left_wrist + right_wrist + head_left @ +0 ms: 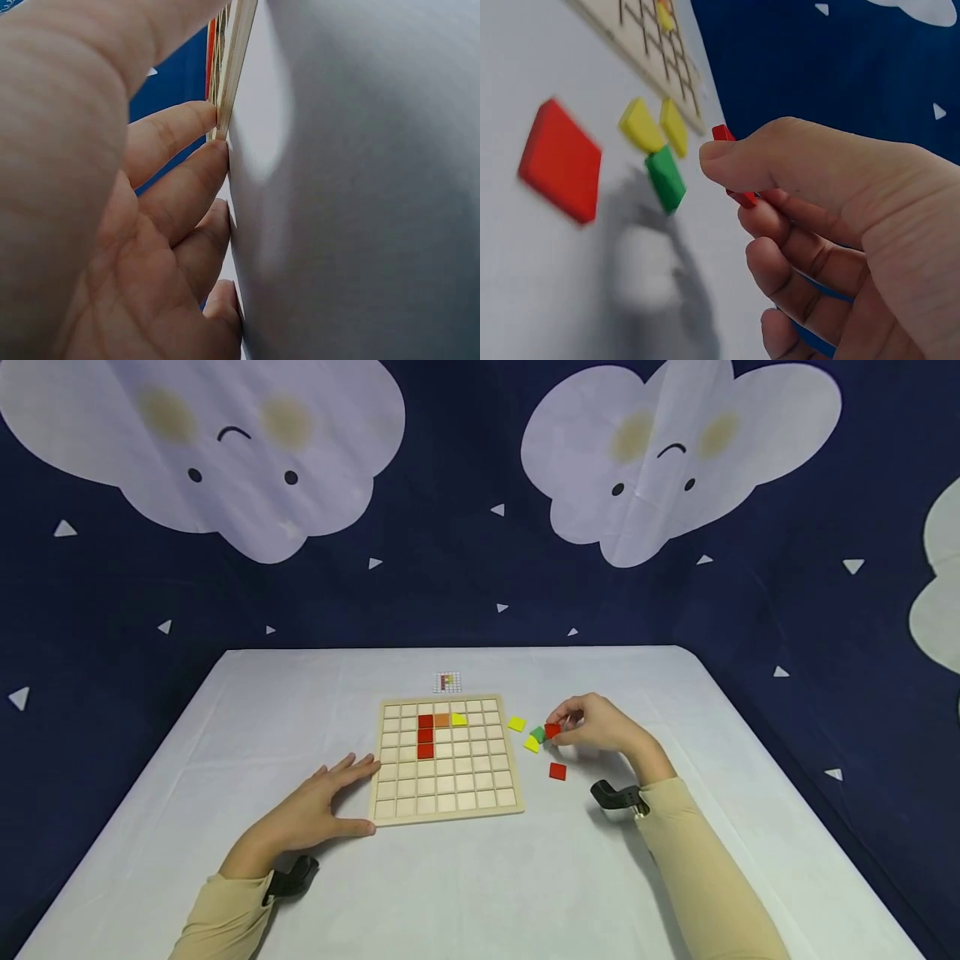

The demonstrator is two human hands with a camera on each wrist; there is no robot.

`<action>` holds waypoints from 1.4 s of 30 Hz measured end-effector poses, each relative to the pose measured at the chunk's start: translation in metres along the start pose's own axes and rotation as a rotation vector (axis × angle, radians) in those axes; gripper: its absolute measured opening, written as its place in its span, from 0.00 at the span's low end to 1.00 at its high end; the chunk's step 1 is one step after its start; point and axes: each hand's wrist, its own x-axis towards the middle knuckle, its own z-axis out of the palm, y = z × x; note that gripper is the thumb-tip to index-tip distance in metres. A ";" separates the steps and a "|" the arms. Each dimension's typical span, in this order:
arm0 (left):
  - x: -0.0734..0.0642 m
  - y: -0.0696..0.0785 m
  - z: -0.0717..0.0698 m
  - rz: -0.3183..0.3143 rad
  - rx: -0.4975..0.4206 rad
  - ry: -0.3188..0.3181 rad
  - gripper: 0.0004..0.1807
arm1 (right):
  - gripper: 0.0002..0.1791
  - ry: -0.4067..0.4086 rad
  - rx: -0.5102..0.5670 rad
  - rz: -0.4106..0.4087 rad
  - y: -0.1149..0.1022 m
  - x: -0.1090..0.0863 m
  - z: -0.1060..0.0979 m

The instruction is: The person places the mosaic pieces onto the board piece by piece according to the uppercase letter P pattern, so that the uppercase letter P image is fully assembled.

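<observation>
Because the red tile [552, 731] looks small, flat and thin, it should be very light and quite stiff, probably painted wood or plastic, with little risk of bending or breaking; its smooth-looking faces might slip if caught only by a corner. It is in the right hand [603, 727], pinched between thumb and fingertips, on the right of the board; the right wrist view shows it tilted nearly edge-on, the thumb across one face. That face-to-face pinch seems secure, though holding two opposite edges would likely keep the underside free. Near it on the table [480, 893] lie a green tile [537, 735] with a yellow piece [532, 744] just beside it, another yellow piece [517, 724] closer to the board, and a loose red tile [558, 772] toward the person; such thin pieces probably need a fingertip at the rim to lift. The gridded board [450, 817] carries three red tiles [426, 736] in a column, an orange tile [442, 720] and a yellow inset [459, 720]. Its left edge is touched by the left hand [315, 806], fingers spread apart, grasping nothing. Beyond it lies a small pattern card [447, 682].
</observation>
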 end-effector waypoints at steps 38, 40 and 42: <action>0.003 -0.003 0.003 -0.014 0.009 0.005 0.52 | 0.15 -0.027 0.008 -0.200 -0.073 0.044 0.046; 0.003 -0.002 0.002 -0.015 0.015 0.006 0.52 | 0.15 -0.041 0.009 -0.189 -0.074 0.044 0.050; 0.003 -0.002 0.001 -0.017 0.015 0.007 0.52 | 0.15 -0.056 0.008 -0.182 -0.076 0.045 0.055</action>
